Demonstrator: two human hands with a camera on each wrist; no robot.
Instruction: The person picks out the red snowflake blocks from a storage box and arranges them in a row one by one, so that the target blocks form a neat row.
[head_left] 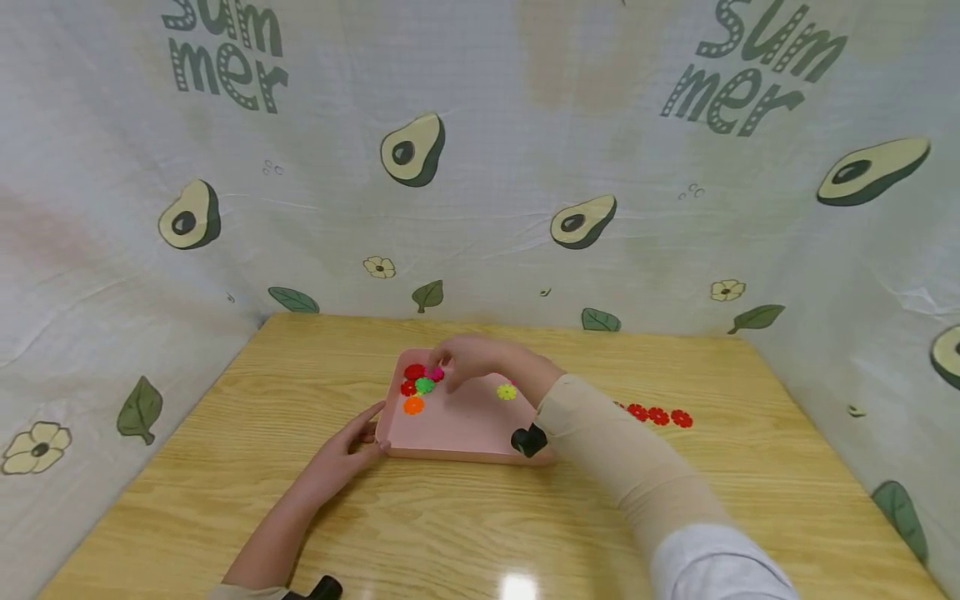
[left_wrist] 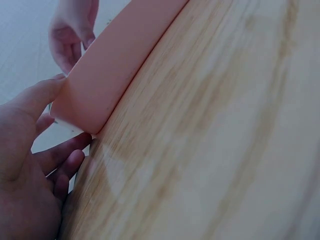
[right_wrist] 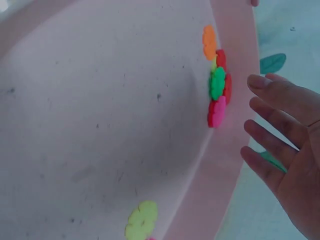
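A shallow pink tray (head_left: 465, 425) lies on the table. My left hand (head_left: 345, 454) holds its near left corner, thumb and fingers spread around the corner in the left wrist view. Over the tray's left part hovers my right hand (head_left: 472, 357), its fingers apart and nothing seen between them in the right wrist view. Close to these fingers lie several flower-shaped plastic pieces: a green piece (right_wrist: 217, 83), a pink piece (right_wrist: 219, 112), an orange piece (right_wrist: 209, 43) and some red ones. A yellow flower piece (head_left: 507, 392) lies farther right in the tray.
To the right of the tray, a row of red flower pieces (head_left: 658, 416) lies on the wooden table (head_left: 465, 533), partly hidden by the right forearm. A cloth (head_left: 495, 167) printed with avocados and leaves hangs behind the table and along its sides.
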